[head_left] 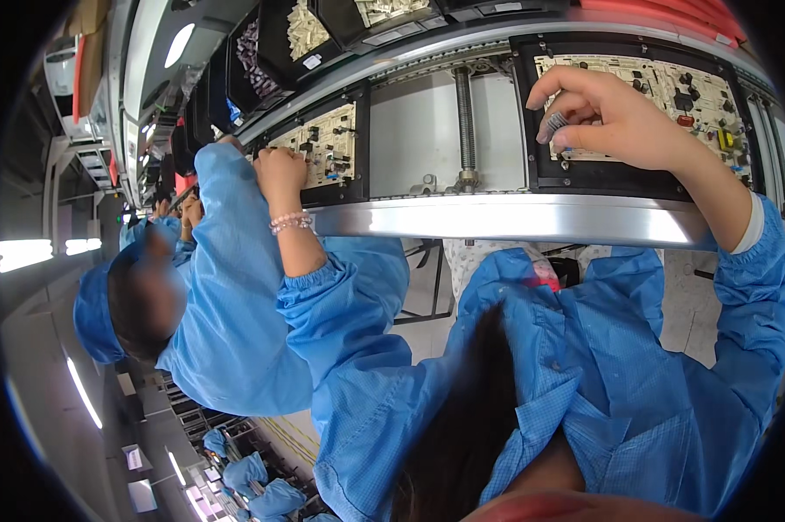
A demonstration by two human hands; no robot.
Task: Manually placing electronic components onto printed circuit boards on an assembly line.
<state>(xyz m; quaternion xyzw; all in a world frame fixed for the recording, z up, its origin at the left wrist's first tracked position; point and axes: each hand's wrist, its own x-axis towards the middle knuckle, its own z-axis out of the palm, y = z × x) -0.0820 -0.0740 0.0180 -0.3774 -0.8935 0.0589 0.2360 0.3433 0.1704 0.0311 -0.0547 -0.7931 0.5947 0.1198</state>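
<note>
My left hand (279, 171), with a pink bead bracelet (291, 223) at the wrist, rests at the left circuit board (332, 139). Its fingers are bent and drawn together over the board's near side; what they pinch, if anything, is hidden. Over the right circuit board (658, 87), my right hand (614, 117) is bent inward. A small grey ribbed part (556, 123) sits between its thumb and curled fingers, above the board's left portion. Both boards are cream, carry many small components and lie in black frames (532, 170).
A metal rail (497, 217) runs along the line's near edge, and a threaded shaft (465, 122) crosses between the frames. Behind stand black bins with purple parts (251, 61) and cream parts (307, 30). A co-worker in blue (227, 287) works close at my left.
</note>
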